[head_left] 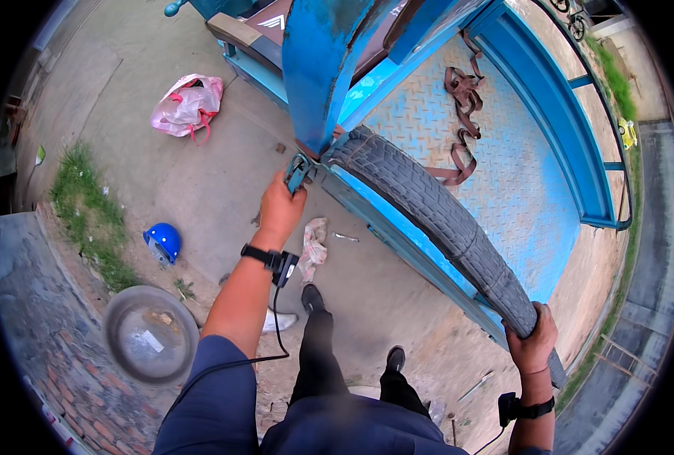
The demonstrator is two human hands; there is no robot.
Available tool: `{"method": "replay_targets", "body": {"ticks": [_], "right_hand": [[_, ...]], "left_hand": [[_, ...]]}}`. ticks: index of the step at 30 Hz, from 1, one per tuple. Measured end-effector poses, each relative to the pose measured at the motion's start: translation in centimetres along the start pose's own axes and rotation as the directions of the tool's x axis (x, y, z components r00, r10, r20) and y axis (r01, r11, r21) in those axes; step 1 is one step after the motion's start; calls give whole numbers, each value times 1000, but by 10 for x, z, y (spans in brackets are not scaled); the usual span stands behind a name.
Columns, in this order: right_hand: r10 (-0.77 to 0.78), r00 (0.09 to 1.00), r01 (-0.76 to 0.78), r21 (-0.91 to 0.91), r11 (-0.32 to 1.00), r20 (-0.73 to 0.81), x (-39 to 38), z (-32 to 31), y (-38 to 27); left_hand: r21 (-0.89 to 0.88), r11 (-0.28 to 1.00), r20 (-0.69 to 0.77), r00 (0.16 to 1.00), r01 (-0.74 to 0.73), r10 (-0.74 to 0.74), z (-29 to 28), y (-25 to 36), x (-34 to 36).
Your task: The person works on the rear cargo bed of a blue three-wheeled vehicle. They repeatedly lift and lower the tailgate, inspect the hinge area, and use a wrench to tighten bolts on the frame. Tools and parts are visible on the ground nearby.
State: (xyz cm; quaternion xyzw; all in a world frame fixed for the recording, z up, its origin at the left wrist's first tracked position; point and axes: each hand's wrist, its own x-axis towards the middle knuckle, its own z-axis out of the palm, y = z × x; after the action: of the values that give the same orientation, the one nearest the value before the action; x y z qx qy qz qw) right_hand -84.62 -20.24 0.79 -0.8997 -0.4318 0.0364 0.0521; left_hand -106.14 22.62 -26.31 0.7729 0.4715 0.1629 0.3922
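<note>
A length of worn black tire (pixel 447 224) lies along the top edge of the blue side panel (pixel 420 273) of a cargo bed. Near the tire's lower right end, my right hand (pixel 532 339) is closed around it, fingers partly hidden. My left hand (pixel 282 208) grips a teal metal latch (pixel 298 173) at the panel's far corner, beside a blue upright post (pixel 314 83). The tire's other end rests close to that latch.
A brown strap (pixel 462 114) trails over the blue bed floor (pixel 511 182). On the ground at left are a pink plastic bag (pixel 189 106), a blue helmet (pixel 163 243) and a wide grey basin (pixel 151 334). A crumpled cloth (pixel 313 246) lies by my foot.
</note>
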Motion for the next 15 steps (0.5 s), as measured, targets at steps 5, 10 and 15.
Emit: {"method": "replay_targets", "body": {"ticks": [5,10,15], "right_hand": [[12,1000,-12,-9,1000,-15,1,-1,-3],[13,999,-15,-43,999,-35,-2,0,-4],[5,998,-6,-17,1000,-63,1,4,-5]], "left_hand": [[53,997,75,995,63,-67,-44,28,-33],[158,946,-7,958,-283,288,-90,87,-24],[417,904,128,991,-95,45,-103,110,-2]]}}
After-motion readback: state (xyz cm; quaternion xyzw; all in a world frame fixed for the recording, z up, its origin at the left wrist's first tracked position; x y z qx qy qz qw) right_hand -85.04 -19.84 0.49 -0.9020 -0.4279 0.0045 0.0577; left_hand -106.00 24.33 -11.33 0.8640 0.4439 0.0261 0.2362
